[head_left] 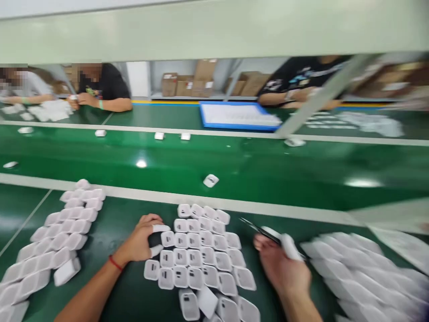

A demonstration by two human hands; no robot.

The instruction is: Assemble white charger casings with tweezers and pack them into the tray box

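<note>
Honestly, the risks first, as I read them from my remote seat:

Risk on the left: my left hand [142, 241] curls over the edge of the packed cluster of chargers [201, 255]; I judge a sideways nudge from these fingers could topple the neighbouring rows, since the units stand touching one another.

Risk on the right: the tweezers [256, 229] point toward the cluster's near edge; I reckon a slip could scratch a charger face or flick one out.

Risk from blur: the right side is smeared, so I may misjudge the gap.

Left fingers: closed around one white charger [157, 239] at the cluster's left edge, thumb below it.

Right fingers: my right hand [281, 268] grips the tweezers together with a white piece [290, 246], fingers shut on both.

Cluster: between my two hands, touching the left fingertips, just beside the tweezer tips.

Other piles: the left pile [56, 241] sits outside my left wrist, the right pile [362, 273] beyond my right knuckles.
</note>
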